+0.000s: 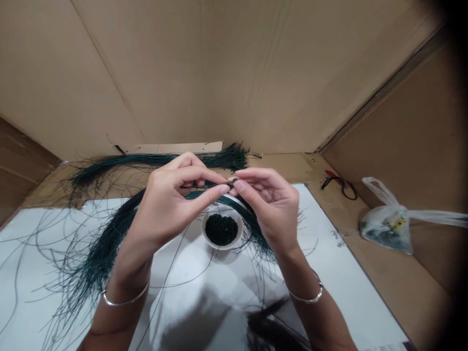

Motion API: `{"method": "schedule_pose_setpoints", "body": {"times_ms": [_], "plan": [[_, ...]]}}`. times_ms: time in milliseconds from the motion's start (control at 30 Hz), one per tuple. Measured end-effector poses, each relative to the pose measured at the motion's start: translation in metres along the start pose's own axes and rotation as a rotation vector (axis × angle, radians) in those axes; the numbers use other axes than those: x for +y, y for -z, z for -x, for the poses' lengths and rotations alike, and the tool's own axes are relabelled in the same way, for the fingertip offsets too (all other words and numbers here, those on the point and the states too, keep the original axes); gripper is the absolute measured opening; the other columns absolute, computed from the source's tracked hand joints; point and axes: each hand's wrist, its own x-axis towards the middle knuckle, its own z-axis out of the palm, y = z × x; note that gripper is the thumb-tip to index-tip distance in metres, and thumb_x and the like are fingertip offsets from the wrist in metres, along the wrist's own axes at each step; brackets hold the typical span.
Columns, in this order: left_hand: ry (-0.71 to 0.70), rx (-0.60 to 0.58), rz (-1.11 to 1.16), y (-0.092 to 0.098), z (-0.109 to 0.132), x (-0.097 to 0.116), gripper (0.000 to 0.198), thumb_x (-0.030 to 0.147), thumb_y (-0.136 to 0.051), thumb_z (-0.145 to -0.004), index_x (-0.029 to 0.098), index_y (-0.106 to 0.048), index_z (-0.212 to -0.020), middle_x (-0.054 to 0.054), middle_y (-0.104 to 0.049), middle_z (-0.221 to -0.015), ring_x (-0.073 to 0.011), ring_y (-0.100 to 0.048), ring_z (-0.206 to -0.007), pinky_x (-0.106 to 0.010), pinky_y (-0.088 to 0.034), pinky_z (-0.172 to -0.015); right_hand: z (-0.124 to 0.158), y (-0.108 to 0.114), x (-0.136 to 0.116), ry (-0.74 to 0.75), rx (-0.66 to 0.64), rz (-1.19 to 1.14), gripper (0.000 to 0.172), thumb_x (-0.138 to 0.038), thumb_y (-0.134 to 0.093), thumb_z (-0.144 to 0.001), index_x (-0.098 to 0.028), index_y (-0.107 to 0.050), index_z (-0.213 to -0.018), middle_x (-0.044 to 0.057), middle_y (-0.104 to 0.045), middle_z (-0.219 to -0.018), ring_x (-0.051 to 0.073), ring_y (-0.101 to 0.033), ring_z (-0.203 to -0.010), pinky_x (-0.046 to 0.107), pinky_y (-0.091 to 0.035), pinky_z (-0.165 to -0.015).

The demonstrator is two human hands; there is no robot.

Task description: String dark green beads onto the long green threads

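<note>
My left hand point(166, 200) is closed in a pinch on thin dark green strands, its thumb and index fingertips close to those of the other hand. In a pinch too, my right hand point(274, 202) holds a small dark piece point(235, 180) that looks like a bead. Just below both hands stands a small white bowl point(223, 247) with many dark green beads point(221, 230) in it. A thick bundle of dark green strands point(104, 246) arches behind the bowl, partly hidden by my hands, and fans out at the left.
Another green strand bundle point(153, 160) lies at the back against the cardboard wall point(204, 73). On the right are a dark cord with a red part point(340, 183) and a tied clear plastic bag point(387, 229). Loose strands spread over the white tabletop point(325, 273).
</note>
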Motion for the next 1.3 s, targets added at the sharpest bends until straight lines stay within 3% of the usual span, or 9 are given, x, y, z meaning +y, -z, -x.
{"method": "schedule_pose_setpoints", "body": {"times_ms": [267,567,933,1300], "plan": [[0.072,0.025,0.075,-0.007,-0.003,0.004,0.006,0.022,-0.079,-0.087,0.02,-0.078,-0.081,0.002,-0.06,-0.075,-0.0067,-0.044,-0.058,-0.025,-0.029,-0.048,0.001,-0.001,0.001,0.026,-0.002,-0.038,0.017,-0.011,-0.078,-0.087,-0.025,-0.078,-0.096,-0.004,-0.079,-0.085,0.011,-0.078,-0.074,0.024,-0.066,-0.075],[0.181,0.012,0.163,-0.01,-0.003,0.002,0.006,0.024,-0.08,-0.083,0.02,-0.078,-0.078,0.001,-0.06,-0.075,-0.0068,-0.04,-0.056,-0.026,-0.026,-0.046,-0.002,0.002,0.005,-0.111,-0.05,-0.166,0.011,-0.015,-0.079,-0.086,-0.024,-0.08,-0.092,-0.002,-0.08,-0.089,0.01,-0.076,-0.076,0.022,-0.064,-0.077],[0.17,0.006,0.143,-0.011,-0.004,0.0,0.006,0.022,-0.079,-0.082,0.02,-0.078,-0.076,0.0,-0.059,-0.072,-0.0082,-0.039,-0.056,-0.026,-0.025,-0.047,-0.007,0.008,0.01,-0.337,-0.09,-0.19,0.014,-0.028,-0.088,-0.078,-0.022,-0.08,-0.088,-0.001,-0.078,-0.084,0.01,-0.069,-0.066,0.025,-0.061,-0.07],[0.177,0.015,0.123,-0.008,-0.005,0.0,0.007,0.02,-0.079,-0.081,0.02,-0.076,-0.075,0.001,-0.058,-0.071,-0.0073,-0.038,-0.055,-0.027,-0.023,-0.046,-0.006,0.003,0.014,-0.38,-0.1,-0.252,0.01,-0.025,-0.087,-0.079,-0.023,-0.081,-0.086,-0.002,-0.077,-0.08,0.009,-0.065,-0.063,0.024,-0.057,-0.068]]}}
